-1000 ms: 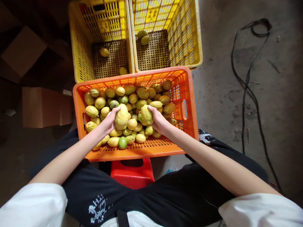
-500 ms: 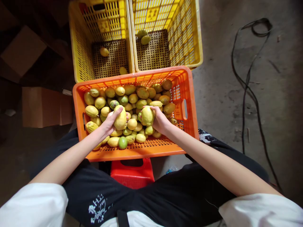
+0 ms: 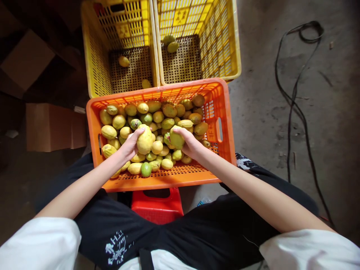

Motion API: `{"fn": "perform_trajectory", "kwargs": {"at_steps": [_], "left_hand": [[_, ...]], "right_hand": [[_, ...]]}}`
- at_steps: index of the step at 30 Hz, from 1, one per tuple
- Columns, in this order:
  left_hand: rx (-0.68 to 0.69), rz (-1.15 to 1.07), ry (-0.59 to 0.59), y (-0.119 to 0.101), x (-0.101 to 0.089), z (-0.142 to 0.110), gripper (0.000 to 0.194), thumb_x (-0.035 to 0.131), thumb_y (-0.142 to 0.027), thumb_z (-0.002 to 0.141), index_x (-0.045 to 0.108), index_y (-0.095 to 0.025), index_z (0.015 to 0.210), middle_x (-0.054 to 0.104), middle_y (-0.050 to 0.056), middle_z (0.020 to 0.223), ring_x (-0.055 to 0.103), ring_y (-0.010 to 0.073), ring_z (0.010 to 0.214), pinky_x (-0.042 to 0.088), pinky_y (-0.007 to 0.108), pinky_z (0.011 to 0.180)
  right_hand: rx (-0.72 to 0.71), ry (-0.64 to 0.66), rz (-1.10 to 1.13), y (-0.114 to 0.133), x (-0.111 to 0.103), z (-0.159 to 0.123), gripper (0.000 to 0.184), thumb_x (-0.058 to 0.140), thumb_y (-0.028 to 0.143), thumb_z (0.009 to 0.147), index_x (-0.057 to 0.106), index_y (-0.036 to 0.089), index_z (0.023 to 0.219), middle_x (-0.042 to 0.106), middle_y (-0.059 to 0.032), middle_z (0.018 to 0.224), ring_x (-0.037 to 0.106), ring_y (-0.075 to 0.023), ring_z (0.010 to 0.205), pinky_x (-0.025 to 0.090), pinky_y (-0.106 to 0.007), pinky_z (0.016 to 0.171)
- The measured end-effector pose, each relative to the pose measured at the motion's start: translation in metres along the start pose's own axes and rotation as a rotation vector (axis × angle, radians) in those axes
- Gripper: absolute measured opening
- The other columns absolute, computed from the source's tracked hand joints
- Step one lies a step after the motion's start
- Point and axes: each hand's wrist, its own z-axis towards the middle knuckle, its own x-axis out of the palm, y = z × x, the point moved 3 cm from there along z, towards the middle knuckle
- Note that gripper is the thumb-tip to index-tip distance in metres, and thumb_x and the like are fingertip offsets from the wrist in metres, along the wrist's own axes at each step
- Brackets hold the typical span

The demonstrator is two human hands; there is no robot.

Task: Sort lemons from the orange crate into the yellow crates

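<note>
My left hand (image 3: 131, 144) is closed around a large yellow lemon (image 3: 145, 140), its thumb over the top. In my right hand (image 3: 189, 143) is a greener lemon (image 3: 177, 138), gripped from its right side, with the thumb on top. Both fruits are held just above an orange plastic crate (image 3: 168, 183) that contains many yellow and greenish lemons (image 3: 156, 147). A bright green one (image 3: 146, 170) lies near the crate's front wall. The fingers under both held fruits are mostly hidden.
Behind the orange crate stand two yellow crates, the left one (image 3: 97, 67) and the right one (image 3: 222, 56), each with a couple of lemons. A red plastic stool (image 3: 157, 208) is under the orange crate. Cardboard boxes (image 3: 50, 127) lie left; a black cable (image 3: 294, 93) lies right.
Both held lemons have been turned in my hands; the right one now shows a greener side. My hands have barely shifted, and the crates have stayed put.
</note>
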Motion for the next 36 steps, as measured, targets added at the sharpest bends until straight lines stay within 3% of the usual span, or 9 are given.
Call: {"fn": "perform_trajectory", "kwargs": {"at_steps": [5,11,16,20,25,29,33,36], "left_hand": [[0.002,-0.009,0.007,0.002,0.002,0.000,0.032,0.083,-0.040,0.092,0.083,-0.020,0.117,0.088,0.015,0.112,0.081,0.0371,0.125,0.071,0.043,0.099],[-0.030,-0.070,0.017,0.005,0.006,0.000,0.035,0.075,-0.034,0.095,0.081,-0.015,0.124,0.088,0.020,0.113,0.083,0.0418,0.121,0.074,0.049,0.094],[-0.071,-0.115,0.009,0.003,0.007,0.001,0.045,0.070,-0.037,0.100,0.077,-0.013,0.137,0.088,0.019,0.120,0.087,0.0373,0.111,0.075,0.046,0.089],[-0.089,-0.074,-0.018,0.004,0.003,0.003,0.037,0.082,-0.041,0.101,0.077,-0.016,0.127,0.086,0.019,0.121,0.085,0.0323,0.106,0.074,0.040,0.083],[-0.028,0.025,-0.014,0.006,-0.001,0.002,0.036,0.098,-0.038,0.085,0.077,-0.026,0.111,0.084,0.009,0.107,0.082,0.0336,0.117,0.074,0.039,0.088],[0.007,0.039,0.003,0.006,-0.004,0.002,0.038,0.099,-0.041,0.079,0.075,-0.025,0.103,0.083,0.013,0.108,0.082,0.0366,0.118,0.073,0.040,0.090],[0.011,0.009,-0.034,0.007,-0.009,0.005,0.037,0.097,-0.043,0.079,0.072,-0.029,0.101,0.078,0.008,0.100,0.081,0.0304,0.102,0.072,0.044,0.092],[0.001,0.007,-0.073,0.005,-0.007,0.004,0.034,0.095,-0.044,0.082,0.074,-0.029,0.104,0.078,0.007,0.100,0.081,0.0307,0.105,0.072,0.045,0.095]], "right_hand": [[0.031,-0.081,0.021,0.000,0.003,-0.001,0.036,0.089,0.050,0.081,0.058,0.031,0.087,0.077,-0.0047,0.082,0.084,-0.0334,0.104,0.072,-0.043,0.087],[0.149,-0.075,0.161,0.007,0.011,-0.009,0.018,0.073,0.039,0.085,0.064,0.029,0.097,0.082,-0.0070,0.091,0.084,-0.0337,0.105,0.074,-0.048,0.089],[0.123,-0.036,0.114,0.010,0.011,-0.012,0.027,0.086,0.042,0.081,0.069,0.028,0.097,0.081,-0.0045,0.090,0.084,-0.0334,0.104,0.073,-0.045,0.086],[0.047,-0.012,0.037,0.009,0.009,-0.009,0.040,0.101,0.046,0.075,0.070,0.028,0.094,0.079,-0.0006,0.089,0.080,-0.0265,0.093,0.070,-0.038,0.083],[0.002,-0.006,0.006,0.007,0.009,-0.009,0.038,0.100,0.049,0.076,0.072,0.028,0.094,0.082,-0.0003,0.091,0.080,-0.0271,0.101,0.068,-0.035,0.086],[0.026,-0.054,-0.007,0.006,0.010,-0.009,0.034,0.095,0.047,0.079,0.069,0.029,0.090,0.083,-0.0029,0.091,0.082,-0.0301,0.108,0.068,-0.038,0.089],[0.040,-0.055,0.011,0.007,0.009,-0.008,0.031,0.095,0.042,0.077,0.069,0.029,0.090,0.084,-0.0025,0.094,0.082,-0.0298,0.111,0.070,-0.038,0.090],[0.076,-0.028,0.047,0.007,0.009,-0.008,0.028,0.091,0.039,0.076,0.069,0.030,0.091,0.083,-0.0034,0.094,0.082,-0.0326,0.109,0.073,-0.045,0.089]]}}
